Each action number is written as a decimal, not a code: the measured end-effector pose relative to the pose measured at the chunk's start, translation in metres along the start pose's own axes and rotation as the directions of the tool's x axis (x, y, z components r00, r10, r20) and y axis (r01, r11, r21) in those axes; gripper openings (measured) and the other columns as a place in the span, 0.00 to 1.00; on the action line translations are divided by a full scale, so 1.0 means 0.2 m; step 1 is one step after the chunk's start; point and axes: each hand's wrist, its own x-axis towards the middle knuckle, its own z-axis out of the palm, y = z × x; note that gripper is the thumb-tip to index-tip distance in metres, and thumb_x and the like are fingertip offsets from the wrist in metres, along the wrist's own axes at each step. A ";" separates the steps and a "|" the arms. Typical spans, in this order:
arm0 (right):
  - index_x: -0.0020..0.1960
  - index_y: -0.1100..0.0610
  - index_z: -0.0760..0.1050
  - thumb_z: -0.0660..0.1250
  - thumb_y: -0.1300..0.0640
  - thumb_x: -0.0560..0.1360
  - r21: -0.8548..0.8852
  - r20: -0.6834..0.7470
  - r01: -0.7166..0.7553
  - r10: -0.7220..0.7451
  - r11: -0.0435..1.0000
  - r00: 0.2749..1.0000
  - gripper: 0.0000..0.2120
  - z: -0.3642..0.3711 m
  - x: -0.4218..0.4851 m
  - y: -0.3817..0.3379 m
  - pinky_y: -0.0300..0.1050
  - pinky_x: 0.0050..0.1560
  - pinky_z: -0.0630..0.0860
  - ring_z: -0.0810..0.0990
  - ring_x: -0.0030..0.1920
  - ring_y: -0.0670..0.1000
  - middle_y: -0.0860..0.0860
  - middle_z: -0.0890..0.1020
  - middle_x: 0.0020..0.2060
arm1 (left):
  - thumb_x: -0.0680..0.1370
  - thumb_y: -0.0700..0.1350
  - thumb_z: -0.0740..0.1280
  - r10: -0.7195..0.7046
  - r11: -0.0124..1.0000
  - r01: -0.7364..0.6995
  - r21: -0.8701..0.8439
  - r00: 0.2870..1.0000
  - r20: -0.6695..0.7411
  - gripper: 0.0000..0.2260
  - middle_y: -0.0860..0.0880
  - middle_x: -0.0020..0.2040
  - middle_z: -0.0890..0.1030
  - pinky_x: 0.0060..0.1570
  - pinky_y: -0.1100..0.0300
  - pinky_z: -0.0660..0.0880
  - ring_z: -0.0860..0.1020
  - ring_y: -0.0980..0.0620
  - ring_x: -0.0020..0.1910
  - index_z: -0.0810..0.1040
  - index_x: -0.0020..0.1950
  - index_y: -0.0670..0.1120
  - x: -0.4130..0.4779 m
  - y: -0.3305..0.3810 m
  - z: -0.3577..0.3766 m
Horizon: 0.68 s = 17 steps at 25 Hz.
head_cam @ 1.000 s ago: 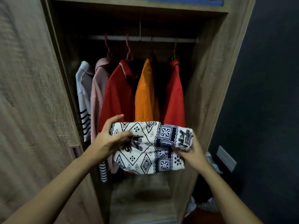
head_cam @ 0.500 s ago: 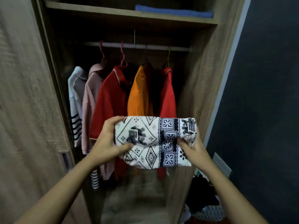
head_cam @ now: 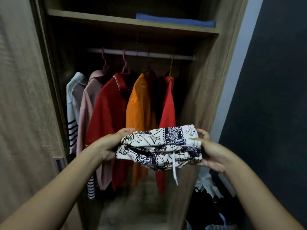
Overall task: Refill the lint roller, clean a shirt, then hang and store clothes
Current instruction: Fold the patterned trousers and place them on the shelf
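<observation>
A folded white garment with a dark geometric print is held flat in front of the open wardrobe, a white drawstring dangling from its near edge. My left hand grips its left end and my right hand grips its right end. Behind it, shirts hang from the rail: a striped white one, a pink one, a red polo, an orange one and a red one.
A wooden shelf above the rail carries a folded blue cloth. The wardrobe door stands at left and the side panel at right. A heap of clothes lies on the floor at lower right beside a dark wall.
The folded garment has tipped from facing me to lying flat, so I now see its layered edge and drawstring. The view has tilted upward, showing more of the shelf.
</observation>
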 end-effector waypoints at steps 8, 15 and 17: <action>0.62 0.46 0.71 0.50 0.65 0.80 0.037 0.182 0.180 -0.183 0.983 0.966 0.20 0.01 0.04 -0.48 0.46 0.36 0.81 0.83 0.38 0.52 0.51 0.84 0.49 | 0.62 0.39 0.73 0.525 0.774 -0.523 0.357 0.845 0.101 0.18 0.41 0.44 0.82 0.35 0.59 0.79 0.81 0.49 0.38 0.79 0.50 0.45 -0.14 0.54 0.18; 0.60 0.48 0.77 0.74 0.53 0.60 0.058 0.306 0.523 -0.514 0.850 0.801 0.28 0.16 0.11 -1.15 0.45 0.38 0.81 0.84 0.48 0.50 0.48 0.83 0.55 | 0.64 0.42 0.74 0.874 0.333 -0.879 0.342 0.424 0.239 0.16 0.45 0.47 0.84 0.42 0.59 0.79 0.83 0.50 0.43 0.81 0.51 0.46 -0.18 1.25 0.29; 0.62 0.50 0.75 0.68 0.57 0.67 0.013 0.179 0.620 -0.612 0.784 0.770 0.23 0.21 0.21 -1.38 0.40 0.34 0.81 0.82 0.45 0.47 0.49 0.82 0.54 | 0.65 0.40 0.75 0.884 0.333 -0.893 0.304 0.408 0.229 0.15 0.45 0.46 0.85 0.41 0.59 0.81 0.83 0.49 0.42 0.80 0.51 0.44 -0.12 1.47 0.32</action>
